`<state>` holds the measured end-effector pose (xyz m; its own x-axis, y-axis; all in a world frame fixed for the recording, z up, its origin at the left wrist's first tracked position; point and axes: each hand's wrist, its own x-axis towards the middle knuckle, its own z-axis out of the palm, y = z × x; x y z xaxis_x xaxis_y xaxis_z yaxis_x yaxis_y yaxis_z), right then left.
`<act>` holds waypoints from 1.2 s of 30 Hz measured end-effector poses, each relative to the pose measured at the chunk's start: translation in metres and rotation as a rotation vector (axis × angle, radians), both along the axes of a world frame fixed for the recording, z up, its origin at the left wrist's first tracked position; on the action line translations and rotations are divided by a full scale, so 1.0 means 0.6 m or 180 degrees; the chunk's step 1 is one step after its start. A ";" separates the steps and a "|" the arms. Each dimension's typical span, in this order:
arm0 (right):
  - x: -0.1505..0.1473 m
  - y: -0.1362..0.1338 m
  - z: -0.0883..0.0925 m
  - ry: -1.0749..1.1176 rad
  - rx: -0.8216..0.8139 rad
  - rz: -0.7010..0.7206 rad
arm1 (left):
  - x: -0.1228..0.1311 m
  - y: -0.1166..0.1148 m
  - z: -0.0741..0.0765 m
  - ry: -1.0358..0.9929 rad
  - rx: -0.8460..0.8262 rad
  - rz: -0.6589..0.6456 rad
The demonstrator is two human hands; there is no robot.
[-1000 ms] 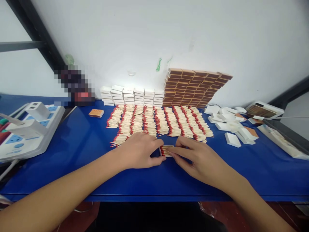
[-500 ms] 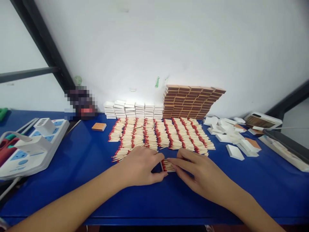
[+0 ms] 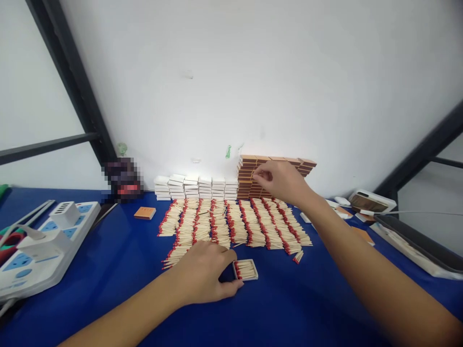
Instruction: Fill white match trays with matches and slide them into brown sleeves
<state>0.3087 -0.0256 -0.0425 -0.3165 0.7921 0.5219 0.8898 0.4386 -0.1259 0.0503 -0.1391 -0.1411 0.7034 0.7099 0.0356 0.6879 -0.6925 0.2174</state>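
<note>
My left hand (image 3: pixel 206 272) rests on the blue table, thumb and forefinger bent round the left end of a small white matchbox tray (image 3: pixel 257 277). Red-headed matches (image 3: pixel 247 270) lie inside the tray, heads toward that hand. Raised over the rows of matches, my right hand (image 3: pixel 280 180) is in front of the stack of brown-sided matchboxes (image 3: pixel 248 168). Its thumb and forefinger are curved with a small gap between them, and nothing shows in them. Whether its fingertips touch the stack I cannot tell.
Rows of loose matches (image 3: pixel 237 221) spread behind the tray. White tray stacks (image 3: pixel 191 188) stand by the wall. An orange matchbox (image 3: pixel 145 213) and a power strip (image 3: pixel 47 250) are left. A white device (image 3: pixel 372 201) and a dark tray (image 3: pixel 419 241) lie right.
My right hand has left the tray and moved up and back to the brown matchbox stack. My left hand stays at the tray. The view has tilted upward.
</note>
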 end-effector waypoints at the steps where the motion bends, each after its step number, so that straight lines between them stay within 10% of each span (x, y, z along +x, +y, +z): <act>1: 0.009 0.017 0.013 0.0065 0.0157 -0.0134 | -0.001 0.000 0.000 0.0008 0.0002 -0.0004; 10: 0.011 0.105 0.053 -0.0493 0.0210 -0.0261 | -0.004 0.007 -0.003 -0.0116 0.0093 -0.0025; 24: -0.051 0.116 0.045 -0.0556 0.0196 -0.0674 | -0.008 0.010 -0.002 -0.0157 0.0183 -0.0119; 36: 0.092 0.117 0.092 -0.0204 -0.0221 -0.0465 | -0.007 0.011 0.001 -0.0147 0.0113 -0.0042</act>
<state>0.3641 0.0447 0.0130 -0.2262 0.8656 0.4468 0.9506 0.2962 -0.0925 0.0460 -0.1326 -0.1406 0.7096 0.6984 0.0932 0.6686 -0.7091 0.2239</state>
